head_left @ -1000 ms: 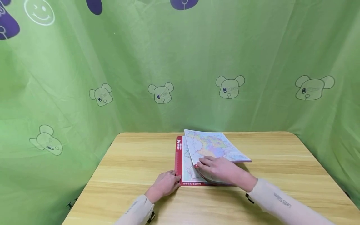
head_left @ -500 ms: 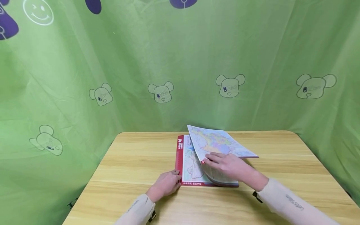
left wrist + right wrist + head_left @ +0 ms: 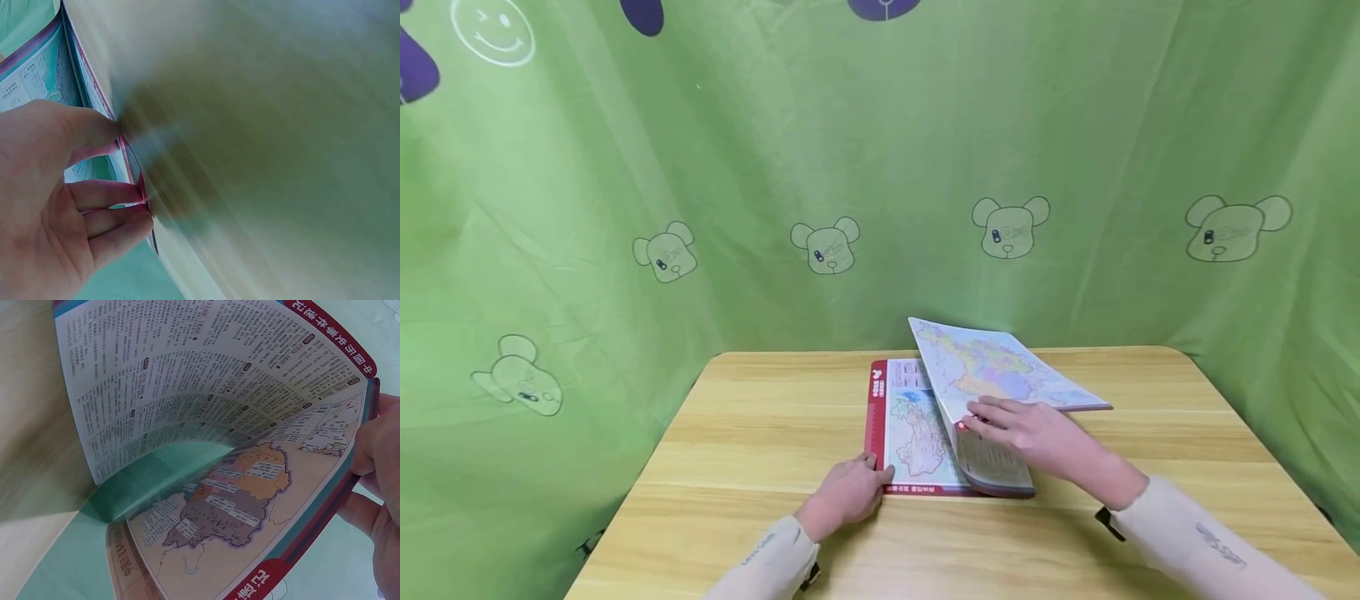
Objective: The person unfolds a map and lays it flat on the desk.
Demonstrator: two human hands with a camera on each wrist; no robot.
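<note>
A map atlas (image 3: 916, 435) with a red border lies open on the wooden table (image 3: 760, 433). My right hand (image 3: 1037, 432) pinches a bundle of its pages (image 3: 1000, 371), fingers on top, and holds it lifted and bowed above the right half. The right wrist view shows those text pages (image 3: 187, 394) arching over a coloured map page (image 3: 237, 506), with the right hand (image 3: 382, 450) gripping their red edge. My left hand (image 3: 848, 492) rests on the table at the atlas's near left corner. In the left wrist view its fingertips (image 3: 128, 195) touch the atlas's red edge (image 3: 139, 182).
A green curtain (image 3: 850, 167) printed with bear faces hangs close behind and around both sides of the table. Bare wood shows left of the atlas, right of it, and in front along the near edge (image 3: 940, 558).
My right hand has raised the bundle of pages higher and drawn it to the right, uncovering more of the left map page. The left hand has stayed at the corner.
</note>
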